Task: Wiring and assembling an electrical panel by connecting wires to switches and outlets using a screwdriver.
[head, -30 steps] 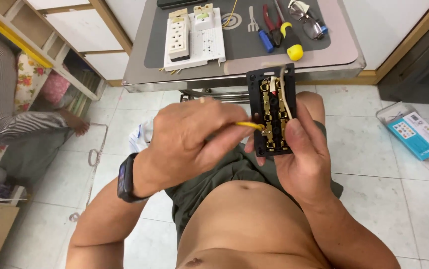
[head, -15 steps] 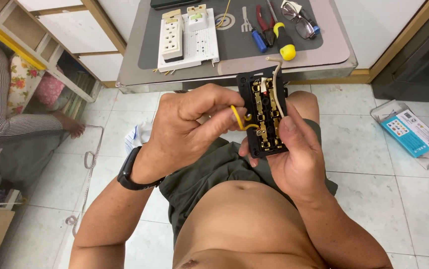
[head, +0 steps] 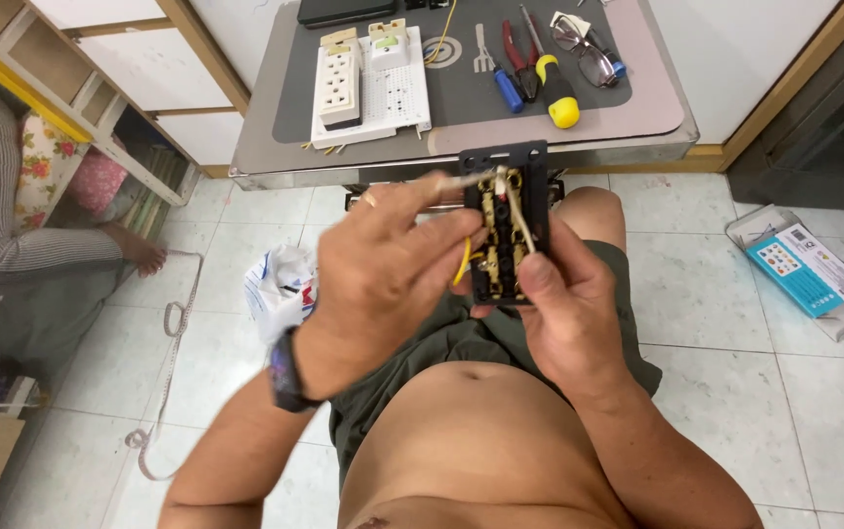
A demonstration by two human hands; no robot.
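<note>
My right hand (head: 564, 309) grips a black socket back plate (head: 505, 230) with brass contacts, held upright above my lap with the thumb pressed on its lower part. My left hand (head: 383, 269), with a dark watch at the wrist, pinches a thin white wire (head: 461, 181) near the plate's top edge. A yellow wire (head: 461, 263) loops out from the plate's left side, under my left fingers.
A grey table (head: 657, 118) ahead holds white power strips (head: 371, 83), a yellow-tipped screwdriver (head: 554, 88), pliers, a blue tool and glasses (head: 583, 49). A plastic bag (head: 280, 289) and a cord lie on the tiled floor. A seated person (head: 20, 245) is at left; a blue box (head: 804, 269) at right.
My left hand has shifted from the yellow wire at the plate's middle up to a white wire at its top. The view tilted, showing more of the table.
</note>
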